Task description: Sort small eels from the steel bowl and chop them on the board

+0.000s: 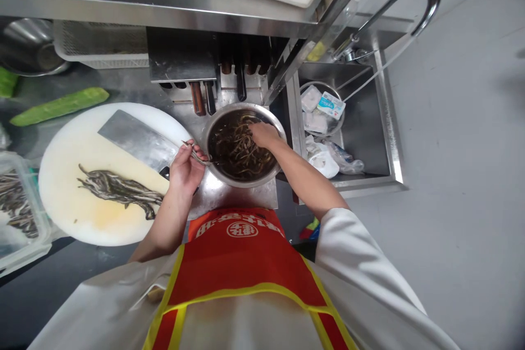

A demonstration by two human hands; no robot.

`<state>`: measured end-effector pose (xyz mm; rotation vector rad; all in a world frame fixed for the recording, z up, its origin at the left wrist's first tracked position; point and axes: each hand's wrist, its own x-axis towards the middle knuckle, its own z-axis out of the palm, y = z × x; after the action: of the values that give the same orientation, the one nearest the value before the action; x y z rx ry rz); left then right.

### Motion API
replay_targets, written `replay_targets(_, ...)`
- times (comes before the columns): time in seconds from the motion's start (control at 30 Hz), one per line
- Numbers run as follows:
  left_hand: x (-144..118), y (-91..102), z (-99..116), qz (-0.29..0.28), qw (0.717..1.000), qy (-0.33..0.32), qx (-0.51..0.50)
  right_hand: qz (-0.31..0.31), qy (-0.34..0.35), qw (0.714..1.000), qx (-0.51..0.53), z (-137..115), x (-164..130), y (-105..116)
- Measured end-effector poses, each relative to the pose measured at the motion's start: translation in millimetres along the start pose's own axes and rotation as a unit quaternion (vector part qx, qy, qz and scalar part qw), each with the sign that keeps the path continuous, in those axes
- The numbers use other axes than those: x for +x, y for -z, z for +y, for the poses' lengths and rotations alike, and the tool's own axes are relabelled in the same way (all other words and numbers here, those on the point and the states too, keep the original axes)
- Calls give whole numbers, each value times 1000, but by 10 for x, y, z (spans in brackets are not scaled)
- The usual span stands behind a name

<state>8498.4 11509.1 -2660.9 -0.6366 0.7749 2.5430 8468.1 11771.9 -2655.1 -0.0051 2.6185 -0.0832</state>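
A metal bowl (279, 167) holds dark liquid and a tangle of long, thin strips that look like eel (241, 147). My right hand (261, 134) reaches into it from the right, fingers closed among the strips and tips partly hidden. At the bowl's left rim, my left hand (187, 163) pinches an eel strip (199, 157), palm turned up. On the round white cutting board (61, 175), a bundle of eel strips (121, 188) lies in front of a cleaver (135, 139). The cleaver's handle is partly covered by my left hand.
A clear plastic tub (24, 251) with more strips stands at left. A peeled green vegetable (61, 106) lies behind the board. Knives sit in a rack (182, 54) under a steel shelf (156, 13). The sink (369, 136) at right holds packages and bags beneath a faucet (429, 0).
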Motion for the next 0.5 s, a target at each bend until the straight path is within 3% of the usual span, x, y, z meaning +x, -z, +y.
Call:
replay_targets(0.13,-27,-17,-23,-8,1000,6,-12,2,-10,1000,22,-5,1,58)
replay_targets(0.27,-50,-112,-88,-37,998,33,-33,45,31,992,113,63,-48,210)
replay_targets(0.37,-23,-236,-182,-42,995,78,-38,81,45,973,212,95,-122,363)
replay_targets(0.5,91,-390,-363,-26,988,151,-34,80,58,938,331,63,-242,541)
